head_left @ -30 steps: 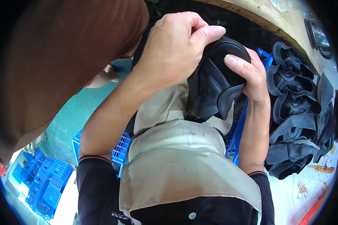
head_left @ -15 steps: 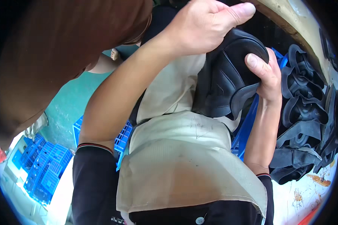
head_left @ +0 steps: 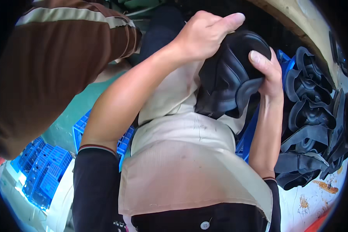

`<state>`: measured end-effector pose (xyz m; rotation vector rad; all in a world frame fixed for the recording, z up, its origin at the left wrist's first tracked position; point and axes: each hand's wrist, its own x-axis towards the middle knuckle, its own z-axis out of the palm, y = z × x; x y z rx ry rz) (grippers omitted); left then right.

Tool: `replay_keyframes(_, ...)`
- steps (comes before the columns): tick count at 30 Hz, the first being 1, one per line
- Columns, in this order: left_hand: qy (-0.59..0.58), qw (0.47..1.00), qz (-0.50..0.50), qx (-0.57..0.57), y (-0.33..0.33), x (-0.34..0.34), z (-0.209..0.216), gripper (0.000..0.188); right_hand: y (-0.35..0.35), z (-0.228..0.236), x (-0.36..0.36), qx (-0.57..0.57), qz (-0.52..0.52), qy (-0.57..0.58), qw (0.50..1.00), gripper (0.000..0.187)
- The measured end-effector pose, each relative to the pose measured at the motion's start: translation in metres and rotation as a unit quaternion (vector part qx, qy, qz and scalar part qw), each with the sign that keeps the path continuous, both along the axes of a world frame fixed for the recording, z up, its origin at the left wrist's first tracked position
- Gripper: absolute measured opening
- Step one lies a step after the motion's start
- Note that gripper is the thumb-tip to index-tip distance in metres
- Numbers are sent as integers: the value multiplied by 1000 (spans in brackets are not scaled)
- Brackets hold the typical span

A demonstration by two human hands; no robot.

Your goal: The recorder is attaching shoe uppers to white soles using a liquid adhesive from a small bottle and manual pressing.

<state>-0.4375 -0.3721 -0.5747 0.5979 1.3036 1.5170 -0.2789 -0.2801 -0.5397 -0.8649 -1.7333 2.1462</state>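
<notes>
A black leather shoe upper with stitched seams rests over my lap, above the cream apron. My right hand grips its right side, thumb lying on the outer face and the fingers hidden behind. At the upper's far left edge, my left hand is closed, its knuckles up and its thumb stretched to the right. The fingertips of that hand are out of sight, so what they hold cannot be made out.
Several black shoe uppers lie stacked in a row on a white surface at right. A pale curved edge runs past the far right. Blue plastic crates stand on the floor at left. Close by on the left is a person in brown clothing.
Both hands and the shoe upper have shifted slightly left. The brown-clothed person has moved, and a light stripe on the clothing now shows.
</notes>
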Motion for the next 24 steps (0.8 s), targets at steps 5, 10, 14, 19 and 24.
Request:
replay_keyframes(5, -14, 1000, -16, -17, 10, 1, -1, 52, 4, -3, 0, -29, -5, -17, 999, 45)
replay_keyframes(10, 8, 998, 25, -63, 9, -1, -10, 60, 18, 7, -16, -48, -62, -45, 996, 50)
replay_keyframes(14, 13, 998, 12, -65, 1, -4, -42, 60, 16, -14, -16, -68, -74, -21, 995, 50)
replay_keyframes(19, 11, 1000, -4, 24, 21, -7, -60, 58, 24, -37, -10, -74, -54, 20, 996, 47)
replay_keyframes(24, 56, 998, 5, -13, 31, -9, -41, 53, 39, -28, -15, -83, -86, 1, 993, 45)
